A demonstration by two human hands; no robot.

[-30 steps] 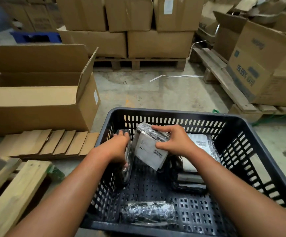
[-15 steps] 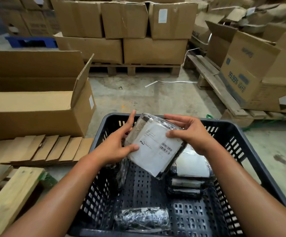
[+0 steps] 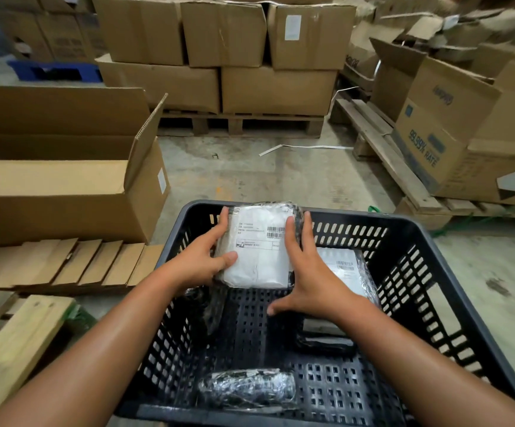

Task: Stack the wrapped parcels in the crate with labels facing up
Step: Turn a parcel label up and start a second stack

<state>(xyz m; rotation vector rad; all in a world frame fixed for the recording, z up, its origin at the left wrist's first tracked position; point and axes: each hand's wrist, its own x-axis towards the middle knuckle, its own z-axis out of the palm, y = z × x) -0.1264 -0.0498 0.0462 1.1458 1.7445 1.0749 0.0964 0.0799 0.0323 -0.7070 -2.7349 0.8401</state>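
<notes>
A black slotted plastic crate (image 3: 404,229) sits on the floor in front of me. Both my hands hold a plastic-wrapped parcel (image 3: 257,254) above the crate's far side, its white barcode label facing up. My left hand (image 3: 201,257) grips its left edge and my right hand (image 3: 304,278) lies along its right edge. To the right, a stack of wrapped parcels (image 3: 342,269) rests inside the crate with a label on top. A dark wrapped parcel (image 3: 247,389) lies at the crate's near wall. Another dark parcel (image 3: 210,306) leans against the left wall.
An open cardboard box (image 3: 65,180) stands left of the crate, with flattened cardboard (image 3: 74,260) and a wooden pallet (image 3: 13,340) in front of it. Stacked cartons on pallets (image 3: 219,72) fill the back. More boxes (image 3: 453,127) sit at the right.
The parcel has been lifted out of the crate and turned from tilted to nearly flat, label up. My left hand left the parcel at the left wall and took hold of this one.
</notes>
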